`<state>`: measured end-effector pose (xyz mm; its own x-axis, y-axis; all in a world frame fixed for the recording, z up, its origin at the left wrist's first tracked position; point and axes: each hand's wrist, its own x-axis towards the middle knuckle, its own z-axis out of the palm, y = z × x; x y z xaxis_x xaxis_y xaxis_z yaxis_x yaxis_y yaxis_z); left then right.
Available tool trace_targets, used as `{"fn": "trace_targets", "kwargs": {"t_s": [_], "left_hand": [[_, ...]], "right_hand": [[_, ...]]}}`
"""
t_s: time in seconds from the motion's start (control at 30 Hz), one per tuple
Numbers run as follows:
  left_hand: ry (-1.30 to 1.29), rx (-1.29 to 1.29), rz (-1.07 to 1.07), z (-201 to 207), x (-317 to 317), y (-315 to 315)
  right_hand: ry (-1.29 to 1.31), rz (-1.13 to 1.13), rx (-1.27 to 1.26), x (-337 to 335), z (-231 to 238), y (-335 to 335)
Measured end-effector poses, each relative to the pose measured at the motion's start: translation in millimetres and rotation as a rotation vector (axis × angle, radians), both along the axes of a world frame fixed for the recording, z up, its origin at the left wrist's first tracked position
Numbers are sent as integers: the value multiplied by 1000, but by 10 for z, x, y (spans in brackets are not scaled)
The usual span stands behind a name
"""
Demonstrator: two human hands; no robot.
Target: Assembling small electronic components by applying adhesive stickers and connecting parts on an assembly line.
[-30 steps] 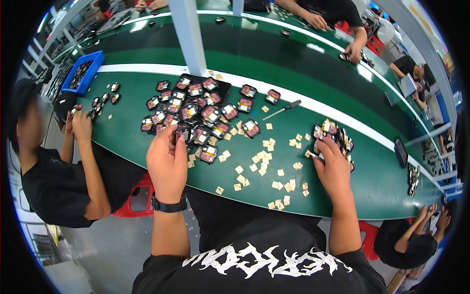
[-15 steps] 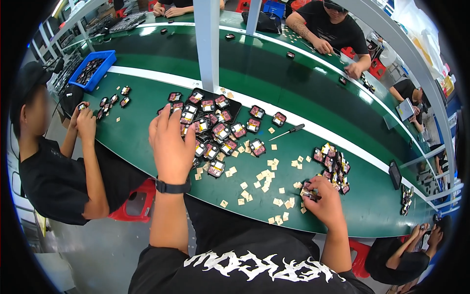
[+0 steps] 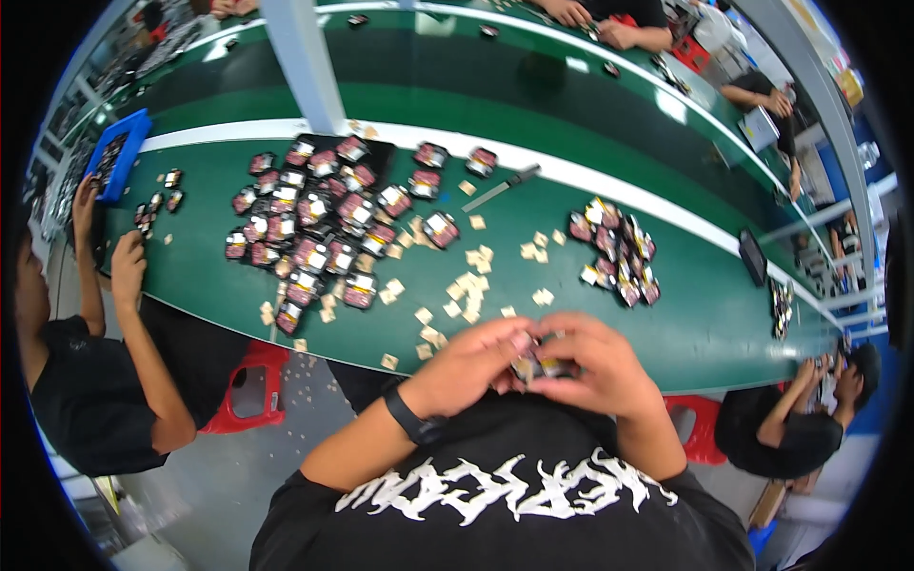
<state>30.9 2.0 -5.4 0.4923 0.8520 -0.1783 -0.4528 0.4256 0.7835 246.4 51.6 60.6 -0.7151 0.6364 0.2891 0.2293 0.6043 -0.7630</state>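
My left hand (image 3: 471, 362) and my right hand (image 3: 590, 366) meet close to my chest, at the near edge of the green table (image 3: 228, 295). Together they grip one small dark box-like part (image 3: 535, 365), mostly hidden by my fingers. A black watch sits on my left wrist. A big heap of small dark and red parts (image 3: 319, 224) lies on the table to the left. A smaller heap of the same parts (image 3: 614, 252) lies to the right. Several small tan squares (image 3: 466, 285) are scattered between the heaps.
A dark pen-like tool (image 3: 502, 187) lies near the white stripe at the table's far side. A person in black works at the left beside a blue tray (image 3: 119, 152) and a red stool (image 3: 249, 390). Other people sit at the right and beyond.
Both my hands have pulled back from the table toward my chest and come together around one small part. The view has tilted down and nearer.
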Motion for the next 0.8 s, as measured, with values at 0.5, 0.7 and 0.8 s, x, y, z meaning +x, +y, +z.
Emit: {"fn": "trace_targets", "kwargs": {"t_s": [0.5, 0.7, 0.8], "left_hand": [[162, 119, 367, -94, 146, 7], [206, 112, 453, -97, 197, -14], [253, 135, 496, -96, 221, -40]], "right_hand": [[-171, -534, -183, 61, -260, -228], [38, -486, -440, 1, -415, -383], [53, -445, -763, -63, -266, -381]]}}
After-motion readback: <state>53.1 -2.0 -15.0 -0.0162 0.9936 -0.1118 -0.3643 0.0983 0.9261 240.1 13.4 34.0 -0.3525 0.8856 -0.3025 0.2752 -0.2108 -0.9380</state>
